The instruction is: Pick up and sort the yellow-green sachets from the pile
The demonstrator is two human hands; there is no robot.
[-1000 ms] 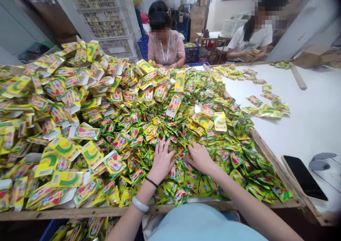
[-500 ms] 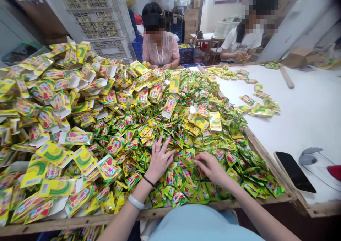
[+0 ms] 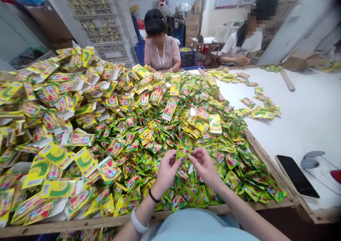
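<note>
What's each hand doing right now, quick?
Left hand: closed, fingertips pinching a green sachet above the pile.
Right hand: closed, pinching the other edge of the green sachet.

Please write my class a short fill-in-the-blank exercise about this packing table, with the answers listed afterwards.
The white bangle is on the ___ wrist.
The left hand and right hand pinch a sachet ___ the pile.
The black phone lies on the ___ table.
Answers: left; above; white.
</note>
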